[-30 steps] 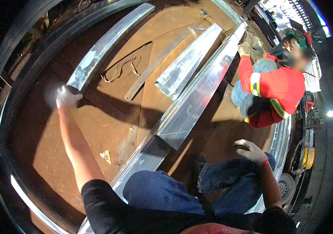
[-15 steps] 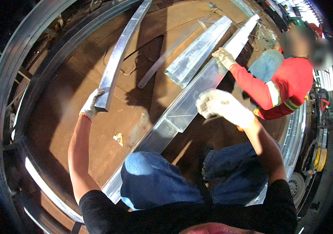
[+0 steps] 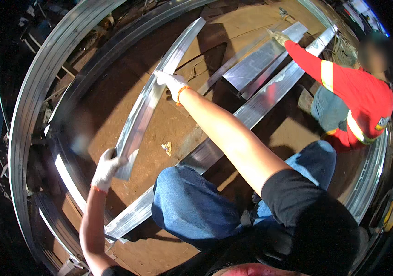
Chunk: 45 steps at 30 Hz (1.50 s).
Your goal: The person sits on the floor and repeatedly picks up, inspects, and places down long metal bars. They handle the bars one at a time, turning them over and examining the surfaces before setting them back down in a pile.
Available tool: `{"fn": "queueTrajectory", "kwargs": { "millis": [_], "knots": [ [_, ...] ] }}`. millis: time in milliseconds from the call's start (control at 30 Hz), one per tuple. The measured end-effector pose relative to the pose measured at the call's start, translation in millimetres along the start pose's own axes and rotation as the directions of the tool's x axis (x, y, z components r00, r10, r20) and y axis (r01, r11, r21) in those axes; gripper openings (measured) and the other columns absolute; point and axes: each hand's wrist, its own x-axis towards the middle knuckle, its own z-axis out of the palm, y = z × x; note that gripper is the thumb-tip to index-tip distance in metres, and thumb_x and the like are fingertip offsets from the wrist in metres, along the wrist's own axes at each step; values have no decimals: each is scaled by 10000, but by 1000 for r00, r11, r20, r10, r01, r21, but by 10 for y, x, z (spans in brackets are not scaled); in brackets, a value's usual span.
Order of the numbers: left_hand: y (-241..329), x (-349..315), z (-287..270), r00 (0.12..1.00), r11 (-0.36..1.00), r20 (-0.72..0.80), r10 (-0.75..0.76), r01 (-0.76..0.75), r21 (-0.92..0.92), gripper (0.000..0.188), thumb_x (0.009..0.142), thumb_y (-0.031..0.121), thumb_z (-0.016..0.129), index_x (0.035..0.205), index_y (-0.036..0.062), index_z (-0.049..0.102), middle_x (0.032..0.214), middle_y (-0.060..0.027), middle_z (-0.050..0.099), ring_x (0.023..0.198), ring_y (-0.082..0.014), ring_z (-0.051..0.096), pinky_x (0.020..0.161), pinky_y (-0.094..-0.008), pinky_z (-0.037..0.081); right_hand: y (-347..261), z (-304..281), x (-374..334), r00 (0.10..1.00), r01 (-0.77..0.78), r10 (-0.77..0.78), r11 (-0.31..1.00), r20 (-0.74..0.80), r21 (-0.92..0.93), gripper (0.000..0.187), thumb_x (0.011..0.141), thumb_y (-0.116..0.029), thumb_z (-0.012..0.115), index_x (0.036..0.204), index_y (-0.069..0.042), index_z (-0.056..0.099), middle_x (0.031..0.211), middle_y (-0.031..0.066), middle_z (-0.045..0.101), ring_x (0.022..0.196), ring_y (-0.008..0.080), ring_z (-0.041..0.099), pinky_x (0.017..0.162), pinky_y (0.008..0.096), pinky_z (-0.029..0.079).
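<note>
Both of my hands wear white gloves. My left hand [image 3: 109, 169] is closed around the near end of a long silvery metal channel [image 3: 146, 103]. Farther up the same piece, near its middle, my right hand [image 3: 172, 83] grips its right edge. The channel slants from lower left to upper right and appears raised off the brown floor, though its far end's contact is unclear. To its right, a longer metal channel [image 3: 263, 106] lies diagonally past my knee. Beside that rests a shorter, wider metal channel [image 3: 260, 63], with a co-worker's gloved hand [image 3: 278, 37] at its far part.
A co-worker in a red sleeve with reflective bands [image 3: 343, 83] crouches at the right. Curved metal rails [image 3: 28, 115] rise at the left, and more metal profiles [image 3: 372, 170] stand at the right. A small yellowish scrap [image 3: 166, 148] lies on the brown floor [image 3: 100, 147].
My right hand has crossed leftward and taken hold of the channel. The channel's near end has come closer to me with my left hand. The co-worker's hand has moved to the shorter channel.
</note>
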Motion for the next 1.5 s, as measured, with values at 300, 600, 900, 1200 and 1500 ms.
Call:
{"fn": "queueTrajectory", "kwargs": {
  "millis": [300,600,900,1200,1500],
  "knots": [
    [-1649,-653,645,762,743,-386,520,-180,645,763,614,362,867,1185,-24,539,1069,-175,530,1004,-345,567,909,-454,490,746,-33,190,999,41,-40,998,-26,44,385,803,-146,892,1106,52,761,1115,147,788,954,221,748,844,366,593],
    [-1431,-601,520,705,635,-263,659,-333,698,1137,511,446,903,1420,-56,439,1229,-245,514,1158,-432,543,1003,-531,467,149,-428,-941,942,297,-325,921,79,252,407,796,-78,879,1144,43,705,1079,151,773,929,245,757,820,390,626],
    [143,85,776,645,406,29,763,-514,756,999,534,352,886,1352,-67,495,1149,-233,558,1054,-432,578,935,-504,506,-404,-1769,-993,899,437,-415,864,-140,250,404,872,-215,833,1206,-2,755,1265,105,734,1174,200,643,1047,361,482],
    [888,545,1864,637,345,199,744,-622,703,851,532,396,897,1212,-3,577,1106,-203,608,1059,-402,594,935,-486,510,-486,-3009,-1132,829,479,-307,821,-468,310,368,863,-218,838,1176,-43,756,1261,71,709,1201,205,599,1145,385,345],
    [594,648,2651,784,471,223,579,-545,693,994,592,562,876,1314,-18,516,1231,-236,557,1190,-419,555,1002,-517,485,130,-3852,-273,611,506,-225,849,-759,156,607,741,-124,904,1240,116,657,1174,148,728,1103,225,667,1003,359,497]
  ]
}}
